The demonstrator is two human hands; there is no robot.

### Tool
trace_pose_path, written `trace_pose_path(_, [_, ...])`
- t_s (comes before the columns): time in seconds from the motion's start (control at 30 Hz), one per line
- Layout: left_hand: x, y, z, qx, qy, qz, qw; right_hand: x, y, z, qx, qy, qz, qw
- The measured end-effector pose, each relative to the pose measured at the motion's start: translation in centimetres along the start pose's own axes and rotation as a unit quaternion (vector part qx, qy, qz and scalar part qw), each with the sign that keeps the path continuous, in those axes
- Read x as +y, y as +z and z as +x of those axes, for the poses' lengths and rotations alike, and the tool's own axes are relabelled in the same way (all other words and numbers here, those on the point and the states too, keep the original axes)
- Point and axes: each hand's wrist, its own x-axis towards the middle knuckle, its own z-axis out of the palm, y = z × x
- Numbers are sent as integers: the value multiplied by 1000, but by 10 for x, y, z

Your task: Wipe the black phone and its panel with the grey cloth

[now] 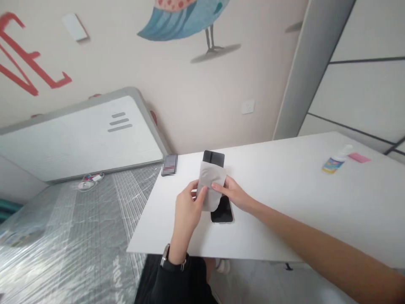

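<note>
A light grey, thin cloth (212,185) is held up between both hands above the white table (268,202). My left hand (190,207) grips its left side, thumb on the front and fingers curled behind. On the right side, my right hand (232,192) pinches it with the thumb laid across the front. A flat black rectangular object (214,158) shows above the cloth's top edge; its lower part is hidden, and I cannot tell whether it is held too. Below the hands, a smartphone (222,211) with a dark screen lies on the table, its upper end covered.
A small dark item with a blurred face (169,164) lies at the table's left corner. Toward the right stand a spray bottle (334,162) and a pink pad (359,157). At left is a plastic-covered bed (95,219) with a tangled cable (88,182).
</note>
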Motion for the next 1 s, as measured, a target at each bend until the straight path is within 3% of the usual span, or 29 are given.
trace_pose_path(0.13, [-6, 16, 4, -8, -1, -90, 996, -4, 1, 0, 14, -35, -35, 999])
trace_pose_path(0.37, [-18, 22, 6, -30, -15, -185, 982, -3, 1, -2, 27, -97, -149, 984])
trace_pose_path(0.53, [-21, 23, 7, 23, -34, -164, 986, -2, 3, -5, -30, -97, -224, 969])
trace_pose_path(0.73, [-14, 23, 10, 98, -19, -183, 978, 1, 10, -8, -74, -92, -170, 978])
trace_pose_path(0.83, [-13, 24, 9, 77, -24, -197, 977, 0, 10, -8, -31, -71, -131, 988])
trace_pose_path(1.0, [-14, 22, 0, -19, -36, -178, 983, -3, 4, -4, 110, -45, -86, 989])
